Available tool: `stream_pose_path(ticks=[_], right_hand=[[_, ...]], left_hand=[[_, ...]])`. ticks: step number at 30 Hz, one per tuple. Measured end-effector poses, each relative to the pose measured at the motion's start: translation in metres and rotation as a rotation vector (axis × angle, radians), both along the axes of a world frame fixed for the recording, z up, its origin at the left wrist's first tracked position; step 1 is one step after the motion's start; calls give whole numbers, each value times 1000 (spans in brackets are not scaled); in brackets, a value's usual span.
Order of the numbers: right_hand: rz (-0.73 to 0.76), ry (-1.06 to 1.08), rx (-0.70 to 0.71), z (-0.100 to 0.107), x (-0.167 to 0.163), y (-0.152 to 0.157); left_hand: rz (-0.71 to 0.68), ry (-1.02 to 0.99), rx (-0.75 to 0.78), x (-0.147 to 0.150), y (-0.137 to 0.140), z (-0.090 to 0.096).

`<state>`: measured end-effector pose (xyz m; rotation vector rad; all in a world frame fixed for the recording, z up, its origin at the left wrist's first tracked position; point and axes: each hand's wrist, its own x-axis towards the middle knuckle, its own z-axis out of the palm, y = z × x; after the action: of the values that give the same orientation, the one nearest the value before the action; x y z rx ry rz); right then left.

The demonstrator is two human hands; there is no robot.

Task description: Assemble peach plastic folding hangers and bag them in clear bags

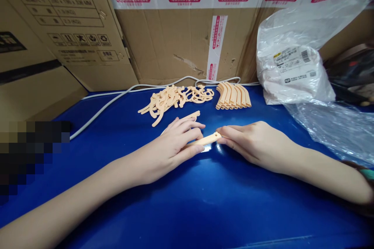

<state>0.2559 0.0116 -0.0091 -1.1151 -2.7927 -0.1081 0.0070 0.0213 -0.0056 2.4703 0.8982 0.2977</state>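
Observation:
My left hand point(182, 140) is closed on a pale beige plastic strip point(209, 139) with a small hole near its right end. The fingertips of my right hand point(248, 138) pinch together at that end; whether they hold a second small part is hidden. Beneath and behind my left fingers, another beige piece point(193, 115) lies on the blue table. Farther back is a loose pile of curved beige pieces point(166, 101). To its right stands a neat row of curved beige hollow pieces point(233, 95).
Cardboard boxes point(163, 39) form a wall behind the blue table point(187, 210). A white cable point(108, 105) runs along the back and down the left. Clear plastic bags point(295, 66), one with a label, sit at the right rear. A pixelated patch covers the left edge.

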Motion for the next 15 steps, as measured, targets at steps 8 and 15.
stream_pose_path(ticks=[8,15], right_hand=[[50,-63,273,1,1,-2],[69,4,385,5,-2,-5]], left_hand=[[7,-20,20,0,-1,1],[-14,4,-3,0,-1,1]])
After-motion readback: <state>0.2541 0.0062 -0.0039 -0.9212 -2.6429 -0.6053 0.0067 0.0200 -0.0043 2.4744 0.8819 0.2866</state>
